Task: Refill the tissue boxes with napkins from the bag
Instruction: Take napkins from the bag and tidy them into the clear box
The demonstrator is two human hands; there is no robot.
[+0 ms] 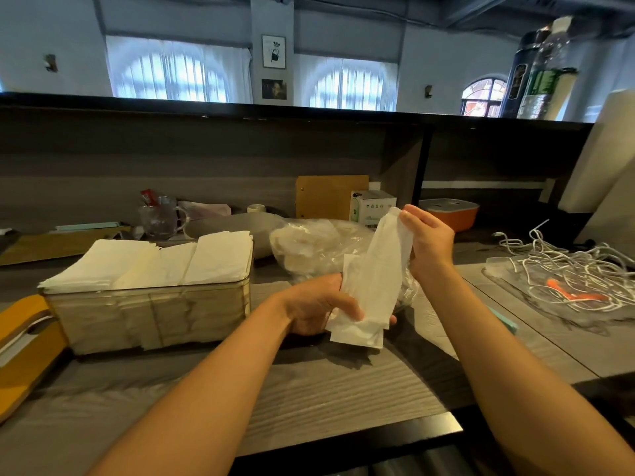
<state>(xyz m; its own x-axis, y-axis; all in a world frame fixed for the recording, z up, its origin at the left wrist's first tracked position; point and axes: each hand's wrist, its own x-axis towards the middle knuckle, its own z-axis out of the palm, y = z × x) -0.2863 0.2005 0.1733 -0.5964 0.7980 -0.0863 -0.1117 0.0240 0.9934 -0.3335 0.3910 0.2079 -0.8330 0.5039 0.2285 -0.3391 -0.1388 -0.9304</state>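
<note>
A clear tissue box (151,314) stands on the grey table at the left, heaped with white napkins (154,261) above its rim. Just right of it, a small stack of white napkins (378,280) hangs between my hands. My left hand (316,304) grips the stack's lower end. My right hand (427,240) pinches its upper end. Behind the stack lies a crumpled clear plastic bag (316,243) with more napkins inside.
A yellow lid (24,341) lies at the left edge. At the back stand a glass mug (161,218), a brown folder (330,195), a white carton (372,206) and an orange container (453,211). Tangled white cables (563,269) fill a clear tray at the right.
</note>
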